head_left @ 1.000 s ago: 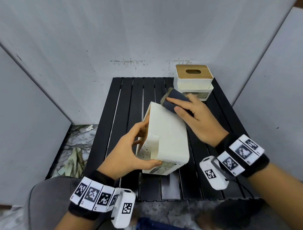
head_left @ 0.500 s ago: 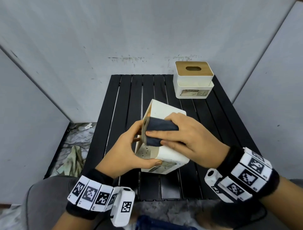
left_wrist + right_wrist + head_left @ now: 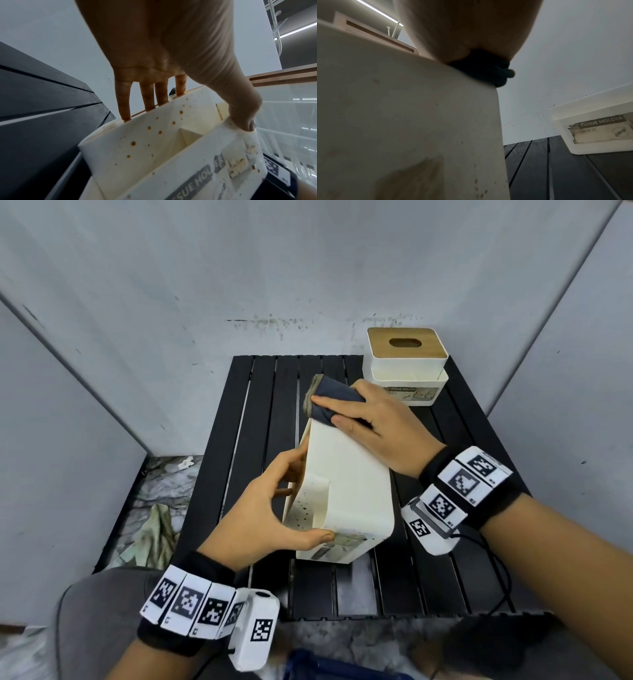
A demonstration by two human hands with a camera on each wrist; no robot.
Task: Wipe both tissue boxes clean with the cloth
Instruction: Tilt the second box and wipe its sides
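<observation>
Here the left hand (image 3: 263, 505) grips the tipped tissue box (image 3: 346, 487), its length running away toward the flat-fingered right hand (image 3: 373, 422) pressing the cloth (image 3: 329, 402).

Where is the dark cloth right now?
In the head view the dark cloth sits mid-table, pressed by the right hand onto the far end of the tipped tissue box, just before the wood-lidded box.

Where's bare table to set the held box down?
Bare slats left of the tipped tissue box, up to the far edge, and along the near edge. Crowded: far right corner, second tissue box, and under the right hand.
</observation>
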